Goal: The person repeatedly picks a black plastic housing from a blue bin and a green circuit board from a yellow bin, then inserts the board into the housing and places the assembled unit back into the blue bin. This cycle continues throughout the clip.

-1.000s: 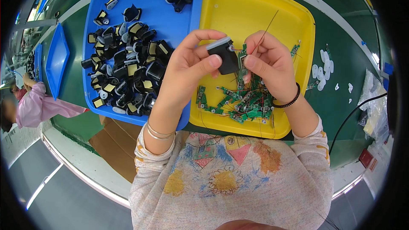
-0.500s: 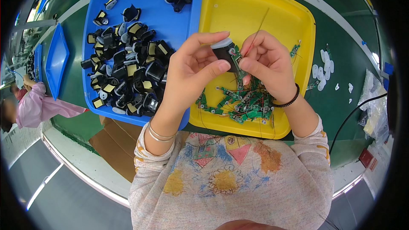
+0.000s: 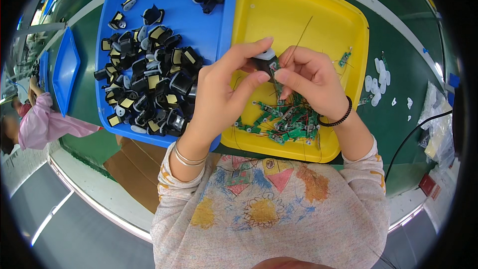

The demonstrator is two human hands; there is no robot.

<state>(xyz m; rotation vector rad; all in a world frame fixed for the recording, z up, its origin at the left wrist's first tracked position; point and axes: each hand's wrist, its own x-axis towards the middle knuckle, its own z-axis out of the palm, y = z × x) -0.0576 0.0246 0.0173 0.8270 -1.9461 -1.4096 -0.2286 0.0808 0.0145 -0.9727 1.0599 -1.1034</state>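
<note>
Over the yellow tray (image 3: 294, 7), my left hand (image 3: 219, 87) is closed on a small black plastic housing (image 3: 262, 63) with a pale grey end cap, held between thumb and fingers. My right hand (image 3: 316, 82) pinches a narrow green circuit board (image 3: 277, 73) against the housing's right side. Thin wires stick up from between the right fingers. Whether the board sits inside the housing or only touches it, I cannot tell. Below the hands lies a heap of green circuit boards (image 3: 286, 122) with wires, and a lone board (image 3: 344, 59) rests near the tray's right side.
A blue tray (image 3: 196, 27) on the left holds many black housings (image 3: 154, 79). White oval plastic pieces (image 3: 382, 77), a clear plastic bag (image 3: 438, 114) and a black cable (image 3: 398, 144) lie on the right. Far left are another blue tray (image 3: 67, 74) and a person in pink (image 3: 45, 122).
The housing has turned in my left fingers, its grey cap now further right. My right fingers have shifted slightly down, and the wires have swung with them. The trays have not moved.
</note>
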